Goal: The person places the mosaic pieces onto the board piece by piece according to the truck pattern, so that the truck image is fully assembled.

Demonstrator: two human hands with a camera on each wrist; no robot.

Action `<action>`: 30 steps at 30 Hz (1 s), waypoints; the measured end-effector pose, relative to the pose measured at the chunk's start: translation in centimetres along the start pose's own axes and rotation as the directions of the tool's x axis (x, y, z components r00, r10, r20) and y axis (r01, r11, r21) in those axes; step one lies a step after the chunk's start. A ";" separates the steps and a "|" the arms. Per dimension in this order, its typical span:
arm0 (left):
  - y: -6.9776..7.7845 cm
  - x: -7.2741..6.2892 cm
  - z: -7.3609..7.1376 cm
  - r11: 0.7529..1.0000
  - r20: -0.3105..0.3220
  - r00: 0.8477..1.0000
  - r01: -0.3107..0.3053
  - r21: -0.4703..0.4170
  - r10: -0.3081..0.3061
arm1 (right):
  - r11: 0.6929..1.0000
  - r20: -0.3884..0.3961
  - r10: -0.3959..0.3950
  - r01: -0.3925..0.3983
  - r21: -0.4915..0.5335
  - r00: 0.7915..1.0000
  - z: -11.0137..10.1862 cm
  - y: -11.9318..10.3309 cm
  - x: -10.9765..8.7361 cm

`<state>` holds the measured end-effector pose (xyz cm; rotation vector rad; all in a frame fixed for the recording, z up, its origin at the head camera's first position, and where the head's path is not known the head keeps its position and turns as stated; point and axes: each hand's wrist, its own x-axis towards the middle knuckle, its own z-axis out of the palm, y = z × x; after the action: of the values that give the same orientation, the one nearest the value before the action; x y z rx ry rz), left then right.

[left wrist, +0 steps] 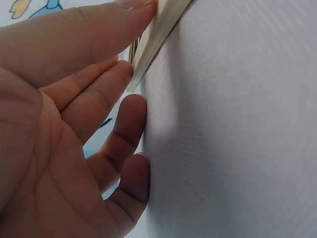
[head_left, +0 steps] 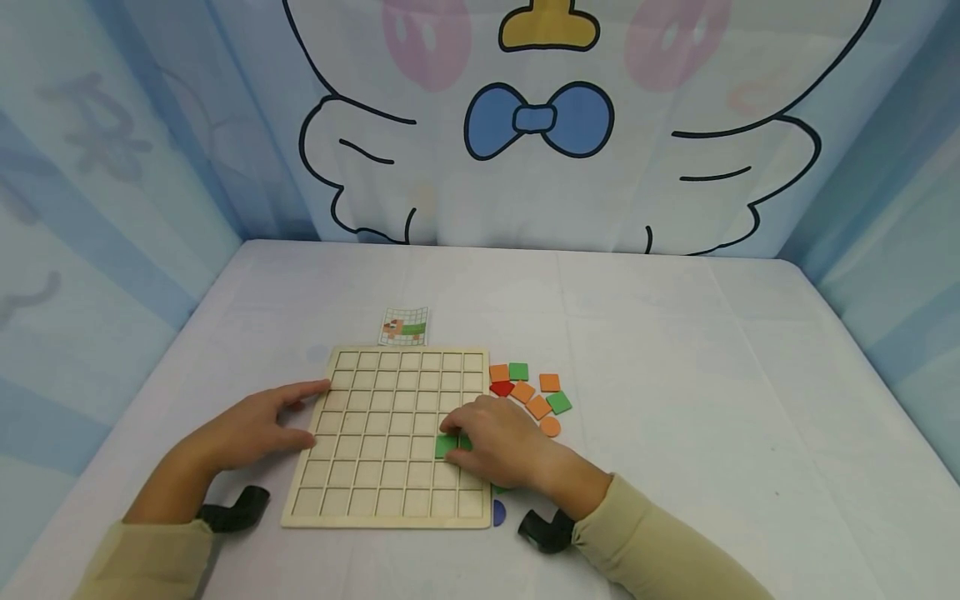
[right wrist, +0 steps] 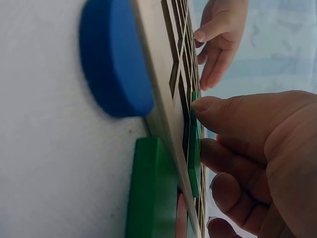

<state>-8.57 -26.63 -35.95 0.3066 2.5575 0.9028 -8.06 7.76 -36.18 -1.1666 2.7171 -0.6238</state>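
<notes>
A light wooden grid board [head_left: 375,425] lies on the white table. My left hand [head_left: 251,429] rests its spread thumb and fingertips on the board's left edge; in the left wrist view these fingers [left wrist: 96,104] reach the wooden side. At the right part of the grid, my right hand [head_left: 502,442] has thumb and fingertips around a green square tile [head_left: 446,447]. A second green tile [head_left: 466,442] lies beside it, partly under the fingers. In the right wrist view the thumb [right wrist: 218,109] touches a green tile [right wrist: 194,106] at the board's surface.
Right of the board lie loose orange tiles [head_left: 549,382], green tiles [head_left: 558,402], a red piece [head_left: 502,388], an orange round piece [head_left: 550,427] and a blue half-round piece [head_left: 498,512]. A small picture card [head_left: 403,327] sits behind the board. Curtains [head_left: 90,250] stand around the table.
</notes>
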 end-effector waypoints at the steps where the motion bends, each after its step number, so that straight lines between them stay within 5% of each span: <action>1: 0.0 0.0 0.0 1.000 0.000 1.000 0.000 -0.001 0.000 | 1.000 0.007 0.008 -0.008 0.006 1.000 0.0 0.0 0.0; 14: 0.1 0.1 0.0 1.000 0.007 1.000 0.027 -0.001 -0.027 | 0.952 0.024 0.190 -0.191 0.238 0.981 -2.6 1.1 -0.9; 30: 0.3 0.2 0.1 0.999 0.003 0.999 0.043 -0.011 -0.043 | 0.936 0.011 0.302 -0.299 0.184 0.953 -3.6 4.2 -2.6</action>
<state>-8.63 -26.30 -35.93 0.2484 2.5453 0.9001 -10.03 13.43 -34.80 -0.6871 2.7019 -0.8179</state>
